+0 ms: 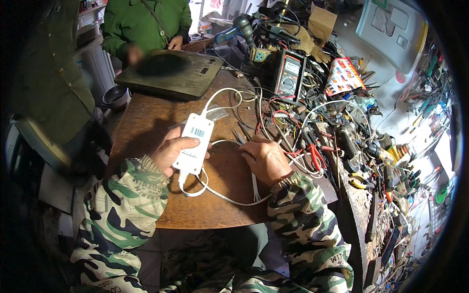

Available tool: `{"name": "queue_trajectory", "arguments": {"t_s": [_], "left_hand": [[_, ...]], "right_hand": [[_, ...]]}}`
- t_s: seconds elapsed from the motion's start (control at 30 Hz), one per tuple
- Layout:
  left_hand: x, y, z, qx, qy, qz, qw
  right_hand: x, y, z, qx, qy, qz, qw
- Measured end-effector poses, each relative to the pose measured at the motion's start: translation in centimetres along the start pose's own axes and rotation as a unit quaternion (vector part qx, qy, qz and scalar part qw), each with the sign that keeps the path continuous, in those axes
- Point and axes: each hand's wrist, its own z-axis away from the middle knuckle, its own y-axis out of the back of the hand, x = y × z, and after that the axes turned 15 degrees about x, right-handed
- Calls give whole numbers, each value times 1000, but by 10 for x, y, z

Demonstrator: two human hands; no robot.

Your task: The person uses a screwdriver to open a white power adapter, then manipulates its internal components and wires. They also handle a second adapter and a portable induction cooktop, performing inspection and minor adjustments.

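Observation:
My left hand (168,151) grips a white box-shaped power adapter (196,141) from its left side, thumb across the label, holding it above the wooden table. A white cord leaves each end of the adapter and loops over the tabletop. My right hand (268,158) is closed, its fingertips pinched on the white cable (225,141) to the right of the adapter. Thin white strands (255,188) hang below that hand. A pointed grey metal tool (240,137) shows just beyond the fingertips; whether it is held I cannot tell.
Across the brown table (141,117), a person in a green jacket (146,24) stands behind a dark flat panel (178,80). A multimeter (289,75), red-handled pliers (315,156) and tangled wires crowd the right side. A dark pot (116,96) sits beyond the left edge.

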Motion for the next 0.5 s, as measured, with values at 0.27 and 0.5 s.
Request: {"name": "queue_trajectory", "arguments": {"t_s": [0.27,0.5], "left_hand": [[-8,1,-6,-9,-7,18,1000],[-8,-1,-6,-9,-5,5,1000]], "right_hand": [[6,-12,-5,-11,9,59,998],[-4,-7,-11,5,-29,13,999]]}}
